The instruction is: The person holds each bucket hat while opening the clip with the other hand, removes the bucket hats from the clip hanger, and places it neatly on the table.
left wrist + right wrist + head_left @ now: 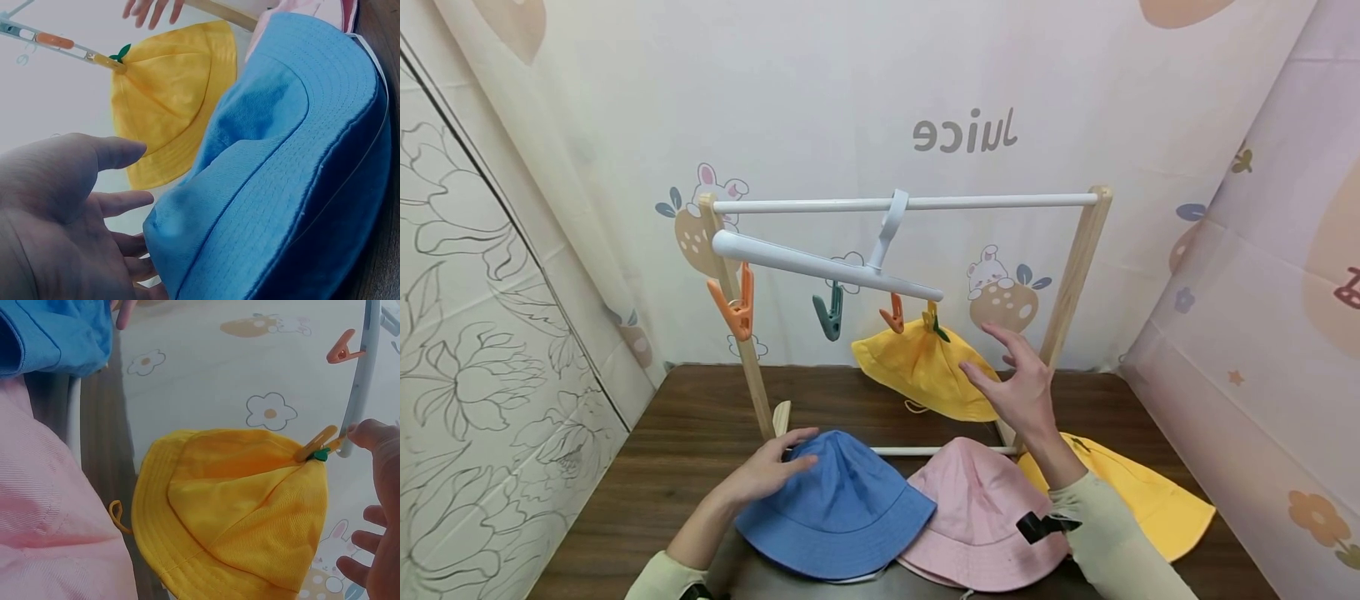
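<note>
A yellow bucket hat hangs by its crown from a yellow clothespin at the right end of a white clip hanger. My right hand is just right of that hat, fingers spread and holding nothing. Beside the crown of a blue bucket hat, my left hand has its fingers loosely extended. In the left wrist view its fingertips lie against or just behind the blue fabric; contact is hard to tell. A pink bucket hat lies to the right, its brim partly under the blue one.
The hanger hooks over the top bar of a wooden rack and tilts down to the right. Orange and green clothespins hang along it. Another yellow hat lies at the right of the dark wooden table.
</note>
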Available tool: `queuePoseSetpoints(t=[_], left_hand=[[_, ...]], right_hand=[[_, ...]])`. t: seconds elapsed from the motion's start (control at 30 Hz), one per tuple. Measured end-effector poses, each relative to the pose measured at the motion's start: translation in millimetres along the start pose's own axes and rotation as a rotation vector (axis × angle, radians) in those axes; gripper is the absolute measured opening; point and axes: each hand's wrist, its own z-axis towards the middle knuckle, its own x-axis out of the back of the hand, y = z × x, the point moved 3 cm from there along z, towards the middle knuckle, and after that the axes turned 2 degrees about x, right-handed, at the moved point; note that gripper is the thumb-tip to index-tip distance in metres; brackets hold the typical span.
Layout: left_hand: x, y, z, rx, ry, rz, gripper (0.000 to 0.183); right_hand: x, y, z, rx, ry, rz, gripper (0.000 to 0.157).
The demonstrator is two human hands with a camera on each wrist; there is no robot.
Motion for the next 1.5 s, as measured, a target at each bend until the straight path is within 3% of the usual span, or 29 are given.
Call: queuePoseSetpoints(t=[0.1, 0.17, 0.27, 0.33, 0.5, 0.6, 1.0, 1.33, 1.5], left_hand=[[1.8, -24.4, 13.2, -0.031, 0.024, 0.045, 0.063], [3.3, -46.8, 25.5, -0.091, 0.028, 0.071, 0.064], [4.5, -59.1, 31.8, -0.159, 0.048, 0.105, 0.066], [3.2, -44.1, 24.6, -0.171, 0.05, 0.062, 0.065], [-0.5, 2.0, 3.5, -0.084, 0.072, -0.01, 0.059], [-1.6, 14.6, -0.5, -0.063, 0.079, -0.014, 0.055], [-3.0, 23.7, 4.5, -0.07, 0.123, -0.055, 0.056], [-3.4, 40.5, 13.3, -0.164, 0.197, -0.071, 0.056], [-5.4, 47.0, 16.5, -0.189, 0.202, -0.083, 0.055]], right_hand=[[0.2, 0.2, -0.1, 0.005, 0.001, 0.015, 0.069], [0.4, 0.6, -0.2, 0.008, 0.0, 0.022, 0.068], [0.5, 0.4, -0.2, 0.006, -0.003, 0.021, 0.069], [0.3, 0.0, 0.2, 0.005, -0.006, 0.023, 0.069], [-0.6, 0.7, 1.1, 0.001, -0.024, 0.038, 0.07], [-1.7, 2.5, 1.7, -0.007, -0.038, 0.06, 0.07], [-4.4, 7.0, 6.5, -0.041, -0.038, 0.115, 0.071], [-7.7, 7.7, 10.7, -0.048, -0.033, 0.13, 0.068], [-10.3, 11.3, 11.6, -0.053, -0.038, 0.135, 0.067]])
